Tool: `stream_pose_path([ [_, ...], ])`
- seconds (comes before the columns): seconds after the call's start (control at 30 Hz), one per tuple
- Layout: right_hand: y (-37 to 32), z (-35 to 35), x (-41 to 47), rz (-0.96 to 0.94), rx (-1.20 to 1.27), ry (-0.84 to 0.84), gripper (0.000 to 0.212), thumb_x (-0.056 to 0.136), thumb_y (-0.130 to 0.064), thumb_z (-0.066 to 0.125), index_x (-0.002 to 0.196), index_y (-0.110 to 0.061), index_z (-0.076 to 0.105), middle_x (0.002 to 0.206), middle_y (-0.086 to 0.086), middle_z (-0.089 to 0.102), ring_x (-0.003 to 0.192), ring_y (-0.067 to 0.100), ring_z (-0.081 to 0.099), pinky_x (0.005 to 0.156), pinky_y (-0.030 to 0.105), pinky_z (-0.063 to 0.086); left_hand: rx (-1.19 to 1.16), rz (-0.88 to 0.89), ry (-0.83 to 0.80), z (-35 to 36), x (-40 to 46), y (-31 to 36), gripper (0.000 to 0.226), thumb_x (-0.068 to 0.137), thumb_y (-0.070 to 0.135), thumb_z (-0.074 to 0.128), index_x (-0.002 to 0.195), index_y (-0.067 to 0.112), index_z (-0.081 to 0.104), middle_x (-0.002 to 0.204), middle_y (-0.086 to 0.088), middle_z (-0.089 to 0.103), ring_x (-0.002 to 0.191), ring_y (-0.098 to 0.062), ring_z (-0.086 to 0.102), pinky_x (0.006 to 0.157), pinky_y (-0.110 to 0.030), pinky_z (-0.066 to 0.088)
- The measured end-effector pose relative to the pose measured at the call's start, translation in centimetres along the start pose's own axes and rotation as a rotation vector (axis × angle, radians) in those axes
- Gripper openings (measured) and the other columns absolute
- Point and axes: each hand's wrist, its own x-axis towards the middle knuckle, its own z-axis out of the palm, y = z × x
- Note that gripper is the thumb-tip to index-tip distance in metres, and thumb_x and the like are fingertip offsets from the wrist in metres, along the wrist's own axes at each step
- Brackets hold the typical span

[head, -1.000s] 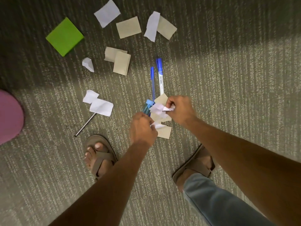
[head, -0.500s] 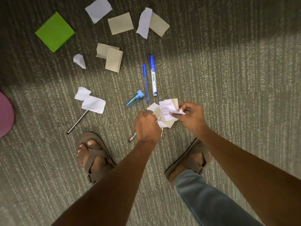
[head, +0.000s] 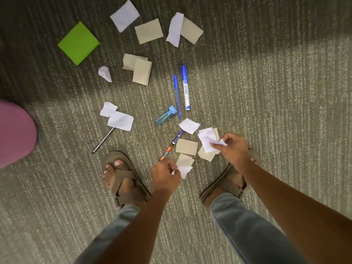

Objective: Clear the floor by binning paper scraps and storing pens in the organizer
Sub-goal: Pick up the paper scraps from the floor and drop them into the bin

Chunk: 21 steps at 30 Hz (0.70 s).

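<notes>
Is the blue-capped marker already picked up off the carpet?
No, the blue-capped marker lies on the carpet beside a thin blue pen, apart from both hands.

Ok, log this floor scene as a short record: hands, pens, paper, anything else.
left hand: pinches a white scrap
right hand: pinches a white scrap
pens on carpet: blue marker, blue pen, patterned pen, thin black stick
other: blue tube, green pad, pink object at left edge
loose paper: white and tan scraps scattered
bin, organizer: not in view
</notes>
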Motion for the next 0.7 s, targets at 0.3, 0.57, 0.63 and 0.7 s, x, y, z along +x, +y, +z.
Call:
stream_pose_path([
  [0.3,-4.7,3.6,3.7,-0.576,-0.64,-0.205,0.028,0.068,0.019,0.066,0.071,-0.008,0.074,0.131,0.008,0.063,0.112,0.022,0.063,0.091,0.027,0.051,0.358,0.279,-0.002,4.4,2.4,1.7,0.013,0.073,0.002,0.061,0.085,0.004,0.067,0.128,-0.009,0.054,0.083,-0.035,0.064,0.073,-0.045,0.051],
  [0.57,-2.6,5.0,3.2,-0.599,-0.762,-0.114,0.024,0.068,0.014,0.065,0.073,-0.009,0.07,0.091,0.01,0.069,0.09,0.026,0.059,0.066,0.021,0.025,0.77,0.423,-0.095,5.0,3.0,1.8,0.019,0.077,-0.003,0.063,0.094,0.006,0.062,0.161,-0.011,0.009,0.087,-0.024,0.062,0.07,-0.038,0.05],
  [0.63,-2.1,5.1,3.0,-0.511,-0.662,-0.063,0.027,0.067,0.016,0.065,0.072,-0.01,0.069,0.088,0.01,0.069,0.087,0.024,0.058,0.064,0.023,0.029,0.82,0.433,-0.099,4.8,3.0,2.2,0.023,0.076,-0.002,0.066,0.098,0.006,0.063,0.159,-0.013,0.013,0.088,-0.022,0.061,0.074,-0.036,0.051],
  [0.7,-1.8,4.7,2.9,-0.435,-0.575,-0.032,0.028,0.069,0.016,0.063,0.072,-0.011,0.071,0.086,0.01,0.07,0.078,0.023,0.061,0.065,0.029,0.043,0.857,0.453,-0.093,4.6,3.5,2.9,0.029,0.073,0.001,0.07,0.1,0.007,0.063,0.155,-0.015,0.019,0.093,-0.023,0.061,0.08,-0.035,0.051],
])
